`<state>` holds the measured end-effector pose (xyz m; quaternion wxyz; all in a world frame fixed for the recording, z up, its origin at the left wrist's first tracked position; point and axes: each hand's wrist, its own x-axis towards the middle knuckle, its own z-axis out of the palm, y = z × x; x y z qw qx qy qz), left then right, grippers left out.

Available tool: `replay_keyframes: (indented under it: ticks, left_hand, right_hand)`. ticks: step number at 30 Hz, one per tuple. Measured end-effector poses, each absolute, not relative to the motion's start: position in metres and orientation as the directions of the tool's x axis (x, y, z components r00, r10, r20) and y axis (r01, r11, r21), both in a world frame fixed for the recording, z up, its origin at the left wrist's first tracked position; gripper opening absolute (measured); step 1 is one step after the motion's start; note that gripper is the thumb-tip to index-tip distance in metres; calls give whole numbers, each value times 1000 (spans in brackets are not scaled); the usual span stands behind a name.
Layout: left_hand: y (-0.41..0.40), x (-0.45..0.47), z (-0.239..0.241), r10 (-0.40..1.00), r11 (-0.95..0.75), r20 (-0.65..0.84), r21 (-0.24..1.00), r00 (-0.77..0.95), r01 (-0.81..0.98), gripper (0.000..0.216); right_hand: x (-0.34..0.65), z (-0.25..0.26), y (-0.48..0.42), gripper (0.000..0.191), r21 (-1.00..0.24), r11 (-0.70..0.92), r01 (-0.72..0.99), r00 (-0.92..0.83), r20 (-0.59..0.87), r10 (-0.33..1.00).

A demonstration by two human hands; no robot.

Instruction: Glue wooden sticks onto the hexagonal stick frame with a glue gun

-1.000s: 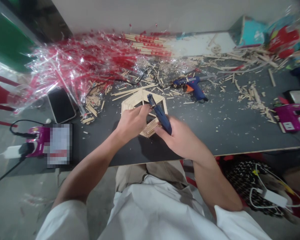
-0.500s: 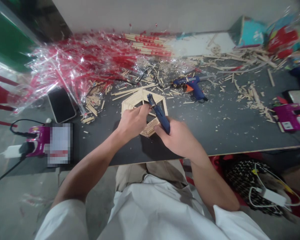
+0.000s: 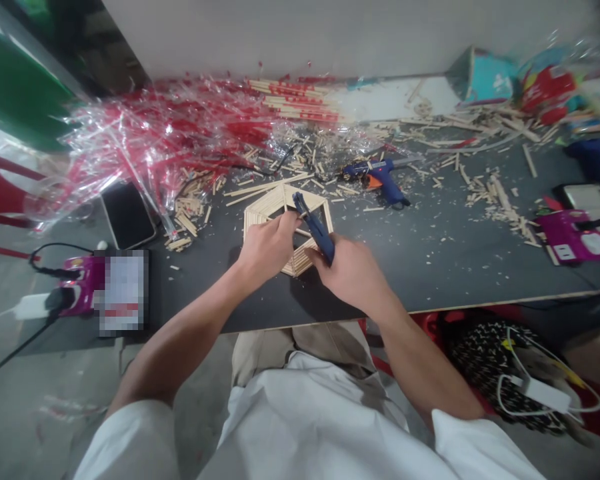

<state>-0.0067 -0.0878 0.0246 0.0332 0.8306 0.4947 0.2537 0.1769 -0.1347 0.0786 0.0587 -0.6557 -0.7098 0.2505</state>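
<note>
A hexagonal frame of stacked wooden sticks (image 3: 305,263) lies on the dark tabletop, with thin sticks running across its middle. Over its left part, my left hand (image 3: 269,245) is closed, thumb and fingertips pinching what looks like a thin wooden stick, mostly hidden by the fingers. My right hand (image 3: 354,272) is wrapped round blue-handled cutting pliers (image 3: 317,232), tilted with the jaws up and to the left. The jaws are right beside my left fingertips; whether they are closed on the stick I cannot tell.
A blue glue gun (image 3: 387,183) lies behind to the right, among cut stick pieces (image 3: 500,200). Red-and-clear wrappers (image 3: 180,127) heap up at the back left. A phone (image 3: 129,215) and purple power strips (image 3: 575,235) lie toward the sides.
The view has shifted slightly. Both hands, the pliers and the hexagonal frame keep nearly the same positions relative to each other.
</note>
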Motion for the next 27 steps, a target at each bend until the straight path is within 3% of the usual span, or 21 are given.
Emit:
replay_keyframes:
  ticks: [5, 11, 19, 27]
  left_hand:
    - [-91, -4, 36, 910, -407, 235, 340, 342, 848, 23]
    - [-88, -7, 44, 902, -431, 135, 304, 410, 850, 27]
    - [-82, -16, 38, 812, -583, 197, 252, 549, 773, 37]
    - [-77, -20, 22, 751, -660, 196, 240, 630, 712, 29]
  right_hand:
    - [175, 77, -130, 36, -311, -50, 949, -17, -210, 978]
    - [196, 85, -123, 50, -281, -55, 958, 1, -191, 982]
    - [262, 75, -120, 47, -90, -196, 976, 176, -190, 966]
    - [303, 71, -118, 48, 10, -411, 912, 411, -22, 911]
